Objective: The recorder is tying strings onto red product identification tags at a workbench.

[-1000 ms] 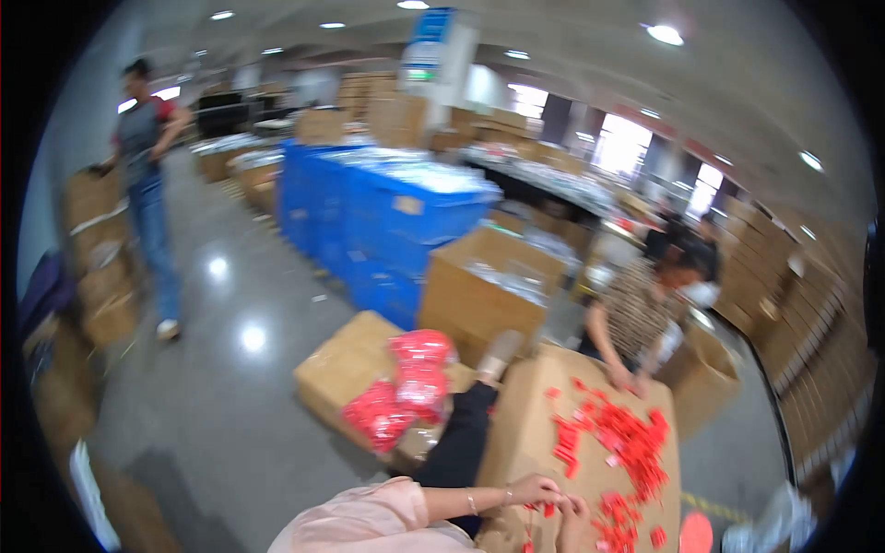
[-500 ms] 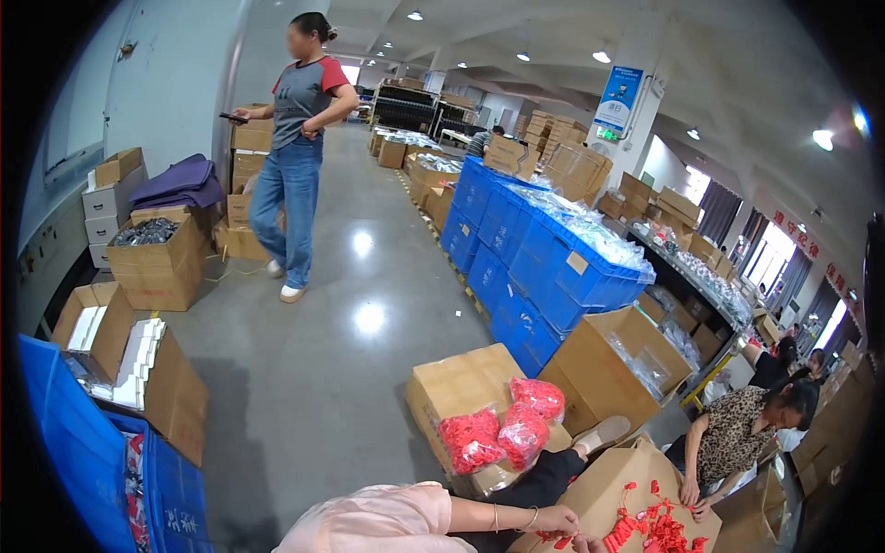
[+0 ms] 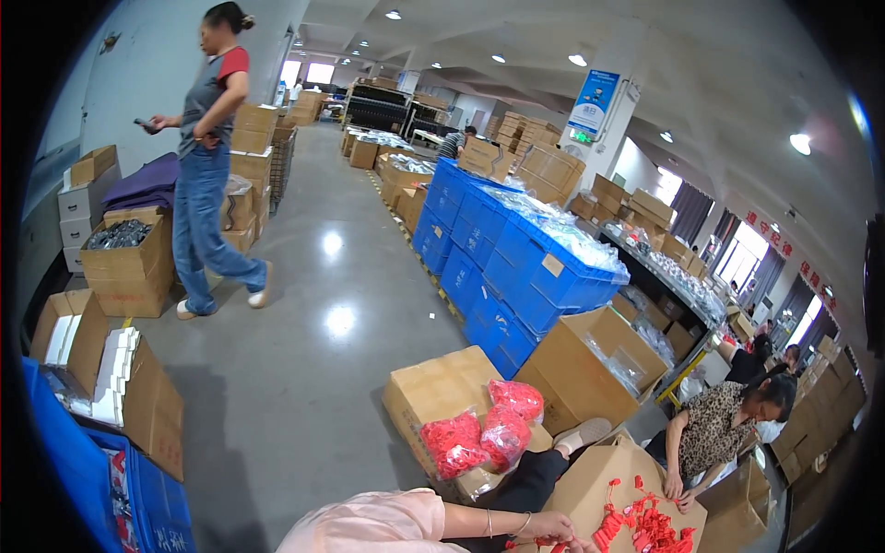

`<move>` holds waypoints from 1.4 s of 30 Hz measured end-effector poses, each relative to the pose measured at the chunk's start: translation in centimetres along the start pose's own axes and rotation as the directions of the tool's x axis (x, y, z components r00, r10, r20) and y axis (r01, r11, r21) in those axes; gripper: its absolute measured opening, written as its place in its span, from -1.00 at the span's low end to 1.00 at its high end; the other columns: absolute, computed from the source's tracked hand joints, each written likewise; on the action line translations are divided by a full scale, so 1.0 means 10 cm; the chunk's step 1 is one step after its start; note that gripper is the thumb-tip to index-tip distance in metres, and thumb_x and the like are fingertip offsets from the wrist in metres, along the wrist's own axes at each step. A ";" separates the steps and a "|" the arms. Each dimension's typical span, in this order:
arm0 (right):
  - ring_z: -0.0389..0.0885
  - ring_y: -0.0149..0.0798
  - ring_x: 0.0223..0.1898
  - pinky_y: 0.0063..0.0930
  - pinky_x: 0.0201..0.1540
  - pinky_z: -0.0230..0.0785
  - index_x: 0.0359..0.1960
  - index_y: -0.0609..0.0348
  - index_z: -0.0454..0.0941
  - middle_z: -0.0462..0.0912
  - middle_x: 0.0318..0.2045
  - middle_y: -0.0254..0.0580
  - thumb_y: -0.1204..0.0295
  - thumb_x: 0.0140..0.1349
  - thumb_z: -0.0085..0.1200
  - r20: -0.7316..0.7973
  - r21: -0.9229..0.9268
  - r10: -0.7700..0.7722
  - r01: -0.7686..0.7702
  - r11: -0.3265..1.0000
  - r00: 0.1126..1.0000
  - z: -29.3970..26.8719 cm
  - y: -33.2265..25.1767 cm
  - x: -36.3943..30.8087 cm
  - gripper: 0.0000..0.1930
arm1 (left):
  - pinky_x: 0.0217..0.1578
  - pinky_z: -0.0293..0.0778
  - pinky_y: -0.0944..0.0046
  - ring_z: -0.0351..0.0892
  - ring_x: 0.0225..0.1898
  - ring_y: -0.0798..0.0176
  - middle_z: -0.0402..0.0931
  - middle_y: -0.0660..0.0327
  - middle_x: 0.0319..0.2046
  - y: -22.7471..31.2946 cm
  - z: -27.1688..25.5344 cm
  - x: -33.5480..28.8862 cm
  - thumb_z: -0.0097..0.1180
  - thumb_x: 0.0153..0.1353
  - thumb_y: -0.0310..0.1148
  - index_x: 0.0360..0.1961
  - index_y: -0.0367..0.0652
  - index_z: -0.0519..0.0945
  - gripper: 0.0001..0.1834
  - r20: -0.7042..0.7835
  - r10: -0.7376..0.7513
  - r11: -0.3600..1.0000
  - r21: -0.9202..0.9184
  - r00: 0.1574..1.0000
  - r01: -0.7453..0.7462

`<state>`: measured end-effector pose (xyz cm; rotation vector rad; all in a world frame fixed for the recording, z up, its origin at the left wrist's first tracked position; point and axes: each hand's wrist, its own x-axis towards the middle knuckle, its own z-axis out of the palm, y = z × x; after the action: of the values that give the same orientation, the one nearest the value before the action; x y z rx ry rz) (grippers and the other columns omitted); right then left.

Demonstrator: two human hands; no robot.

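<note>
At the lower edge, right of centre, my left hand comes out of a pale pink sleeve with thin bracelets at the wrist. Its fingers are pinched together on a small red piece. Close against it is my right hand, largely cut off by the frame; its fingers look bent, but what they hold is hidden. Both hands are over the near side of a cardboard surface. Just right of them lies a loose heap of small red pieces, some strung in a row. Their exact kind is too small to tell.
Clear bags of red pieces rest on a closed carton. A co-worker bends over the heap's far side, hands at its edge. Stacked blue crates stand beyond an open carton. Another person walks at left.
The walking person has moved left along the cartons. My view has turned slightly right. My hands stay together by the red heap, with only small finger movement.
</note>
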<state>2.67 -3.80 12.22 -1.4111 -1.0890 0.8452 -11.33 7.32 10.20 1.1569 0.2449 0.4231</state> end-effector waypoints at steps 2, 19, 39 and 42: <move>0.46 -0.41 -0.34 -0.53 -0.19 0.33 -0.38 0.24 0.52 0.54 -0.44 -0.28 0.47 0.16 0.00 0.030 0.035 -0.026 0.025 0.999 0.999 -0.01 0.00 -0.04 -0.90 | -0.70 0.15 0.53 0.27 -0.71 0.53 0.37 0.36 -0.68 -0.06 0.01 0.06 0.02 0.05 -0.38 -0.50 -0.20 0.47 -0.89 0.016 -0.025 0.998 -0.064 1.000 0.026; 0.48 -0.36 -0.34 -0.51 -0.20 0.33 -0.32 0.27 0.51 0.54 -0.38 -0.19 0.46 0.16 0.03 -0.256 0.035 0.104 -0.099 0.994 0.961 -0.29 0.33 -0.07 -0.87 | -0.72 0.23 0.53 0.33 -0.71 0.53 0.42 0.32 -0.68 -0.65 0.08 0.63 0.01 0.10 -0.38 -0.47 -0.22 0.47 -0.87 -0.019 -0.063 0.981 0.181 0.998 0.065; 0.43 -0.39 -0.35 -0.58 -0.28 0.32 -0.19 0.25 0.43 0.51 -0.33 -0.23 0.36 0.26 -0.11 -0.172 0.234 0.282 -0.239 0.942 0.944 -0.41 0.70 -0.04 -0.78 | -0.77 0.12 0.59 0.28 -0.76 0.59 0.39 0.38 -0.72 -0.47 0.16 0.59 0.05 0.12 -0.29 -0.58 -0.13 0.46 -0.79 0.124 -0.296 0.950 -0.061 0.947 0.305; 0.44 -0.35 -0.31 -0.55 -0.24 0.33 -0.14 0.29 0.41 0.50 -0.31 -0.19 0.35 0.27 -0.14 -0.118 0.347 0.282 -0.226 0.910 0.952 -0.42 0.68 -0.07 -0.74 | -0.77 0.11 0.58 0.26 -0.75 0.59 0.40 0.38 -0.67 -0.54 0.10 0.61 0.04 0.14 -0.28 -0.54 -0.12 0.45 -0.81 0.065 -0.274 0.934 -0.219 0.960 0.281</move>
<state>7.42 -5.60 6.03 -1.3254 -0.6074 1.0254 -4.41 7.38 5.76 0.8879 0.3180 0.1754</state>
